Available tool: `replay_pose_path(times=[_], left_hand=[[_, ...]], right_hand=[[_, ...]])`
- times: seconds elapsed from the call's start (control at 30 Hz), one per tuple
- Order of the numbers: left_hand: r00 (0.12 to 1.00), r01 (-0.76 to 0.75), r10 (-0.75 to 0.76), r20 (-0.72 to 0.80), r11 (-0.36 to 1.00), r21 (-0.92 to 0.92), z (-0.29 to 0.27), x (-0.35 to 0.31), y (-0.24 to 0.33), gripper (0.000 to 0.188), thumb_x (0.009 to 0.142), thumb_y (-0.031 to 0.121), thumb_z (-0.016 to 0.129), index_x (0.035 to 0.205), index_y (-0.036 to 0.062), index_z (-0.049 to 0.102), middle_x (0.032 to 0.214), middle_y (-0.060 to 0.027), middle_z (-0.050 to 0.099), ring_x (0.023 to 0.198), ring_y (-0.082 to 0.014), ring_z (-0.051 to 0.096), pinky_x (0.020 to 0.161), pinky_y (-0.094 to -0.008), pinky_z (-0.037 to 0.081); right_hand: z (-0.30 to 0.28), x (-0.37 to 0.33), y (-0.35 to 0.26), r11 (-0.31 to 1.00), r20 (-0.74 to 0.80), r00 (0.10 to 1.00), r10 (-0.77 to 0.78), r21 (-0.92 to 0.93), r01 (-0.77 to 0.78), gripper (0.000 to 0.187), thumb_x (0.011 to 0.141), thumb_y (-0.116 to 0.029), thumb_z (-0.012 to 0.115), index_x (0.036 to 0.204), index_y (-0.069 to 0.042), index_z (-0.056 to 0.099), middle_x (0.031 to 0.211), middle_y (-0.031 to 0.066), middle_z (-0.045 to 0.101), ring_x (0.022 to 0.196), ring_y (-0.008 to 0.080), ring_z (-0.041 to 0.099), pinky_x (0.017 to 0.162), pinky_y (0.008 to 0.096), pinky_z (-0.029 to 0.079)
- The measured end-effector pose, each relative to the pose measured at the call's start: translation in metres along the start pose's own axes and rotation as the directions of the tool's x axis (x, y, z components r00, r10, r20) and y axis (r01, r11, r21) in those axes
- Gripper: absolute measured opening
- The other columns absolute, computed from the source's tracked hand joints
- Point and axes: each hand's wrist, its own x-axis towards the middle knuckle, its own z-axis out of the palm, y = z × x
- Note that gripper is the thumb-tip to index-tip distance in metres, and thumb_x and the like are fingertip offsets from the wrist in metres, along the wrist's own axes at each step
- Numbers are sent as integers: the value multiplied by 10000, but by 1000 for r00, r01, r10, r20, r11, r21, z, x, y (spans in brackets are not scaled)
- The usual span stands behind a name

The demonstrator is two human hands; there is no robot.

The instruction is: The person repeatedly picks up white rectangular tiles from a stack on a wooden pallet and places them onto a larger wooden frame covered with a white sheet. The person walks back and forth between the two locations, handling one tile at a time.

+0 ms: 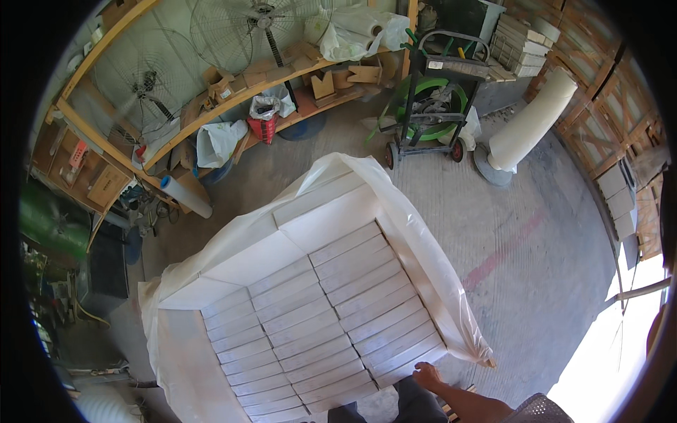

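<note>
In front of me stands a large crate lined with white plastic sheeting. Three columns of long white blocks lie packed inside it, with several in each column. White panels stand along its far and left sides. My right hand is at the near right corner, against the end of the nearest block in the right column. Its fingers are curled in; what they hold, if anything, is hidden. No part of my left hand shows.
Beyond the crate runs a wooden shelf with fans, cartons and bags. A black hand truck stands behind, and a tall white roll on a round base stands to its right. A bright doorway lies at lower right.
</note>
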Motion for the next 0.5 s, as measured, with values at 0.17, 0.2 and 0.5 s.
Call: replay_pose_path(times=[0.17, 0.2, 0.5], left_hand=[[996, -79, 78, 54, 997, 20, 12, -68, -96, 258, 866, 262, 483, 740, 90, 627, 659, -144, 594, 702, -345, 566, 615, -481, 431], [970, 5, -23, 241, 997, 77, 15, -50, -104, 232, 875, 253, 479, 779, 103, 627, 683, -130, 619, 684, -305, 584, 603, -475, 434], [957, 152, 22, 290, 815, -560, -114, 75, 33, 406, 819, 380, 530, 921, -1, 625, 760, -119, 660, 705, -229, 659, 669, -355, 488]], right_hand=[[16, -98, 182, 908, 229, 923, 309, -359, -215, 321, 772, -290, 531, 949, -52, 654, 980, 188, 642, 910, 359, 611, 787, 459, 485], [22, -106, 207, 892, 260, 940, 222, -444, -87, 282, 758, -260, 566, 883, -26, 663, 877, 193, 661, 788, 351, 648, 703, 448, 520], [75, -186, 116, 484, -3, 898, 440, 843, -234, 206, 831, -128, 501, 832, 42, 618, 733, 120, 635, 582, 198, 621, 476, 309, 500]])
